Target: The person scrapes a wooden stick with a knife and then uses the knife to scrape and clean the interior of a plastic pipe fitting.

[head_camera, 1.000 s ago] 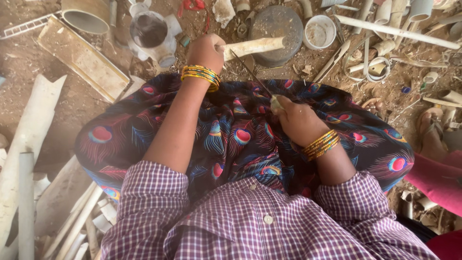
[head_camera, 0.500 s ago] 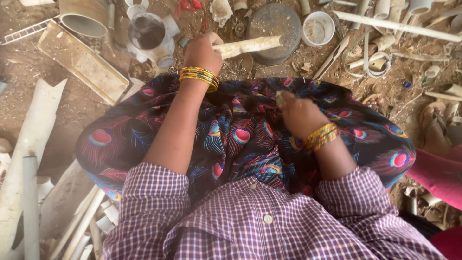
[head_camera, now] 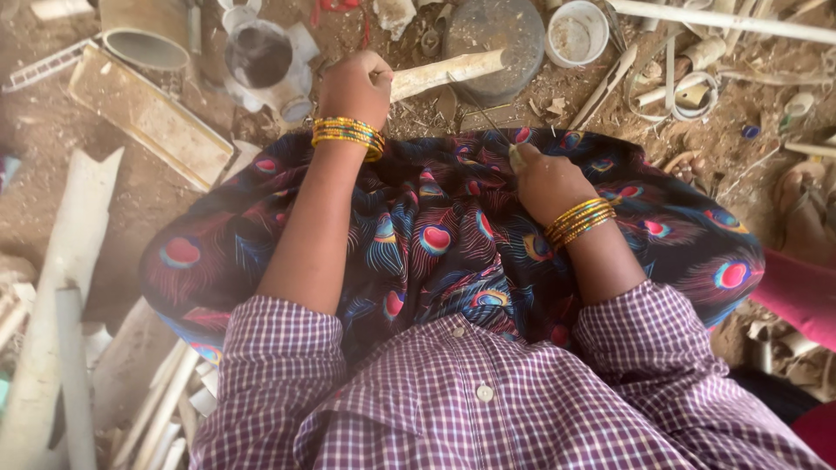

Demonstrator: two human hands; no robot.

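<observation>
— Two hands, one job. How is the stick held?

— Going left to right from the grey round lid (head_camera: 493, 35): the left hand (head_camera: 355, 85) sits left of it, fingers wrapped tight round one end of the pale stick (head_camera: 446, 73), whose free end lies across the lid's lower edge. The right hand (head_camera: 542, 178) is below the lid, over the patterned skirt (head_camera: 435, 235), fingers pinched shut on a thin blade (head_camera: 481, 111) slanting up toward the stick.

— What could go wrong?

— I'd judge a slip: the blade works close beside the gripping fingers, so a glancing stroke could nick them or the skirt.
</observation>
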